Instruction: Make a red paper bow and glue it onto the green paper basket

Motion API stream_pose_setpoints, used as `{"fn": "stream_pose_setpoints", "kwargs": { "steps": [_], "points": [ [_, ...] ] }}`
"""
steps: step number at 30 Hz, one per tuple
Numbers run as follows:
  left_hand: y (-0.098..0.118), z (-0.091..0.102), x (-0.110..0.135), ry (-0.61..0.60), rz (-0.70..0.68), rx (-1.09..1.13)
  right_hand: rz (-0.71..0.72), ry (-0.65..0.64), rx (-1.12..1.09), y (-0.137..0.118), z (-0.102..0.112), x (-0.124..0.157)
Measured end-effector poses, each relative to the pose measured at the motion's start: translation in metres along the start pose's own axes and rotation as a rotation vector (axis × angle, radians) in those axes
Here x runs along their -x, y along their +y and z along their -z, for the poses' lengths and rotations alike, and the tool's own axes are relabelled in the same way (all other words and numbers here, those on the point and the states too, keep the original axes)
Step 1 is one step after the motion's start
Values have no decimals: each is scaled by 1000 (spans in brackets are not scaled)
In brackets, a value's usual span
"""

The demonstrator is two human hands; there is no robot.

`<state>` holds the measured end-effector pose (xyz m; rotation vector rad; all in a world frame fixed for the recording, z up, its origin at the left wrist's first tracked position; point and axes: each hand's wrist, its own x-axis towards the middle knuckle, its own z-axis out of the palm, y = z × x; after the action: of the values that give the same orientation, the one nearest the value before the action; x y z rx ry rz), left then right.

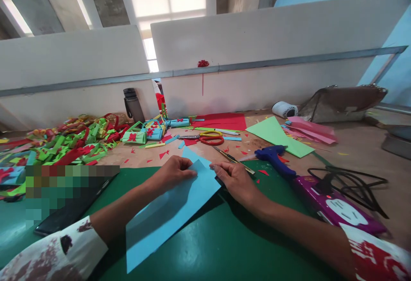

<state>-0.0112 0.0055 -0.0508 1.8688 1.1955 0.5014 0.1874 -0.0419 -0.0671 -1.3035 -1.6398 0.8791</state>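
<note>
A sheet of light blue paper (170,214) is held tilted above a green cutting mat (192,246), its near corner pointing toward me. My left hand (176,174) pinches it near the top, thumb on the upper face. At the paper's right edge, my right hand (236,181) has thumb and fingertips closed on it. The far part of the sheet looks folded over between both hands. Just beyond my right hand lies a craft knife (233,159). Scissors with red and yellow handles (212,138) rest farther back.
On the right are a blue glue gun (276,157), a purple power strip (337,206) with a black cable, and green paper (278,135). Red paper (221,122) lies behind. Finished paper pieces (135,137) and a colourful scrap pile (77,141) sit left, near a dark bottle (133,105).
</note>
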Motion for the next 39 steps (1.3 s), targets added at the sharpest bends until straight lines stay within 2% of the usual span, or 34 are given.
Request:
{"fn": "stream_pose_setpoints", "kwargs": {
  "steps": [4, 7, 11, 15, 18, 23, 27, 29, 31, 34, 36, 39],
  "points": [
    [-4, 42, 2, 60, 37, -211, -3, 7, 49, 1, 0, -1],
    [-19, 72, 0, 171, 119, -386, -17, 17, 74, 0, 0, -2],
    [-43, 90, -4, 293, 247, -555, -26, 34, 102, -1, 1, -1],
    [-50, 86, -5, 409, 270, -695, -13, 40, 120, -4, 3, 0],
    [-37, 72, -3, 479, 153, -767, -1, 55, 137, -8, 5, 3],
    [-4, 31, 11, 454, -177, -749, 109, 77, 135, -17, 11, 10],
    [16, 0, 32, 457, -438, -698, 224, 54, 34, -21, 11, 19],
    [22, -3, 38, 503, -692, -645, 281, 33, -14, -24, 10, 24],
    [25, 3, 40, 491, -845, -608, 353, 18, -5, -27, 11, 28],
    [28, 22, 37, 310, -838, -632, 464, -22, 50, -34, 14, 34],
    [28, 32, 36, 187, -761, -648, 532, -37, 76, -39, 18, 36],
    [27, 39, 38, 172, -637, -648, 573, 14, 98, -44, 24, 37]
  ]
}}
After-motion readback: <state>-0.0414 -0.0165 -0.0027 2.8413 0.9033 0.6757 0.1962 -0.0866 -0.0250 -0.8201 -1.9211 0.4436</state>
